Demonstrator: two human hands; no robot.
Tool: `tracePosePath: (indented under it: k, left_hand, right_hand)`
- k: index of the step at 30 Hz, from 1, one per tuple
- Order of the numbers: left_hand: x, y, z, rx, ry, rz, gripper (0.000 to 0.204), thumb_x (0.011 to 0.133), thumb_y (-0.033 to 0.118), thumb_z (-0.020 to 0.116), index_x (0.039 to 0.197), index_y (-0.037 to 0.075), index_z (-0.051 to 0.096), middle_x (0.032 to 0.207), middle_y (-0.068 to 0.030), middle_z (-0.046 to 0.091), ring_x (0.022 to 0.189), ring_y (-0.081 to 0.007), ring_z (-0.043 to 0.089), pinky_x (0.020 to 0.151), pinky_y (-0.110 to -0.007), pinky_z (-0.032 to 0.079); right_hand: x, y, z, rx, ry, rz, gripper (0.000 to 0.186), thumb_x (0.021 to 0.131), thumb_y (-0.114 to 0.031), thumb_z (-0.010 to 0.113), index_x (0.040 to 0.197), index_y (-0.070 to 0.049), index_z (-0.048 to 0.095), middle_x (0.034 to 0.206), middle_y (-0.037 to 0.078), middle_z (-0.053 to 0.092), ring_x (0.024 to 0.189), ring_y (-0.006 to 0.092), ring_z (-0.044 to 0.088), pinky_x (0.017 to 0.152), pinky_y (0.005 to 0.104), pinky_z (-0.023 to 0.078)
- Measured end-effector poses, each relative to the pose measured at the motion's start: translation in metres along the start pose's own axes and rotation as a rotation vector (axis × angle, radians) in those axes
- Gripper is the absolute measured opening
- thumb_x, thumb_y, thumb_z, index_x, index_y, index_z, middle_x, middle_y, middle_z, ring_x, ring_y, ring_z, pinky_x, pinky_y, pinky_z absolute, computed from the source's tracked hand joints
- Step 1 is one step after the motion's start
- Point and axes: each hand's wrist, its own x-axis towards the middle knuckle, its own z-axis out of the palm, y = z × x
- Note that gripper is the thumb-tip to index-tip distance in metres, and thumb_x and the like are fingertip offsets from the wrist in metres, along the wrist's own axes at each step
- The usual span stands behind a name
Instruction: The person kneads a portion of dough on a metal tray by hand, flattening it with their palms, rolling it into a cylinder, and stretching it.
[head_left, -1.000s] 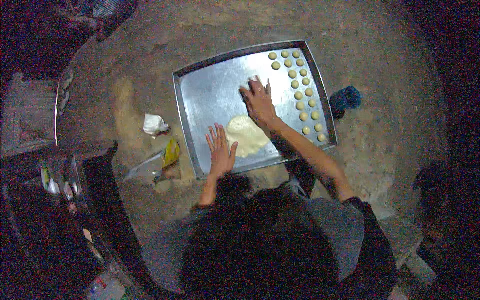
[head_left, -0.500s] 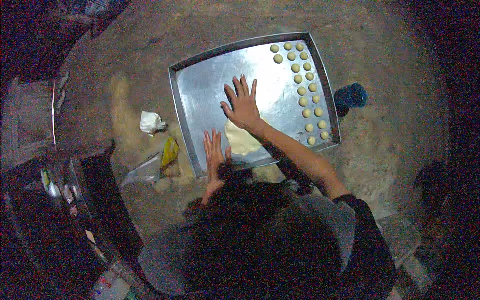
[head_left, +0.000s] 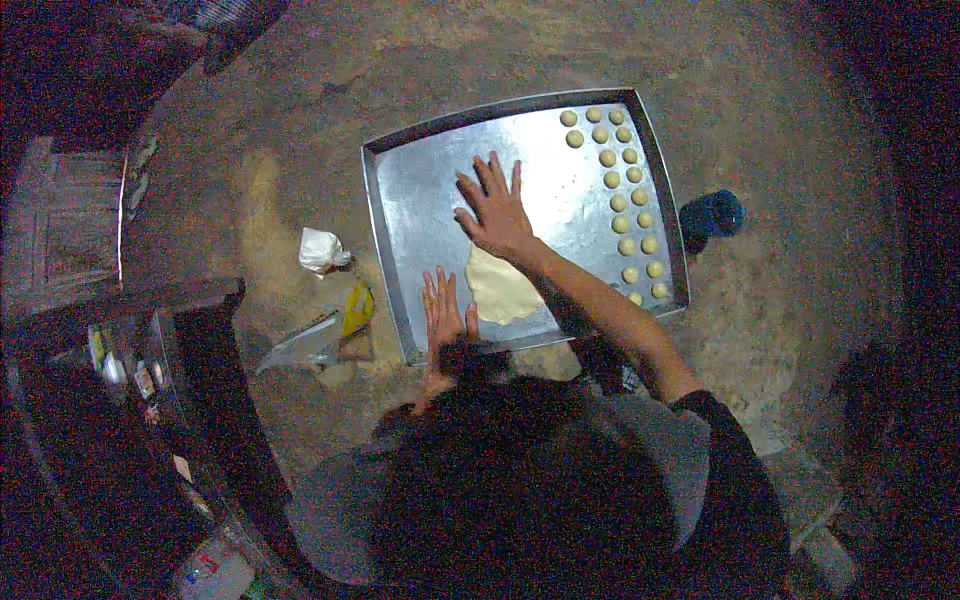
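Could tear flattened pale-yellow dough sheet [head_left: 502, 288] by pressing right hand [head_left: 497, 213] too hard, or knock round cream dough balls [head_left: 618, 203] by swinging right forearm [head_left: 603, 308]. Count: one sheet, by near edge of one rectangular silver metal tray [head_left: 415, 205]; 20 balls visible, along right edge; two hands, open, fingers spread: right over sheet's far end, left hand [head_left: 444, 315] beside it, near-left corner.

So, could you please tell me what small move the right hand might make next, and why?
Perhaps the right hand should draw back slightly over the flat, pale dough sheet: its spread fingers reach past the sheet's far edge, over the shallow silver metal tray, while much of the sheet lies uncovered.
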Motion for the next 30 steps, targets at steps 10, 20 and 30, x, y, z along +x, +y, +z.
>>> tracePosePath:
  k: [10,20,30]
  left_hand:
    - [-0.008,0.010,0.001,-0.154,0.293,0.023,0.050,0.101,0.024,0.050,0.142,-0.004,0.046,0.154,-0.0243,0.042,0.148,-0.0458,0.029,0.121,-0.057,0.026]
    - [-0.018,-0.002,0.001,-0.115,0.344,-0.017,0.046,0.101,0.024,0.050,0.138,-0.003,0.048,0.150,-0.0235,0.045,0.145,-0.0453,0.034,0.119,-0.056,0.029]
    - [-0.018,0.012,-0.009,-0.114,0.334,-0.037,0.043,0.101,0.024,0.050,0.135,-0.002,0.050,0.146,-0.0227,0.049,0.141,-0.0447,0.039,0.117,-0.056,0.031]
  right_hand:
    - [-0.015,-0.055,-0.029,0.041,-0.101,-0.299,0.058,0.100,-0.044,0.052,0.149,-0.013,0.048,0.163,0.024,0.028,0.155,0.0440,0.012,0.119,0.0732,0.001]
    - [-0.014,-0.085,0.004,0.054,-0.126,-0.157,0.088,0.098,-0.072,0.031,0.163,-0.012,0.023,0.166,0.031,0.012,0.154,0.0503,0.005,0.120,0.0703,0.001]
    - [-0.004,-0.080,0.015,0.014,-0.059,-0.007,0.089,0.098,-0.072,0.031,0.163,-0.012,0.023,0.165,0.032,0.012,0.155,0.0499,0.003,0.120,0.0693,-0.001]
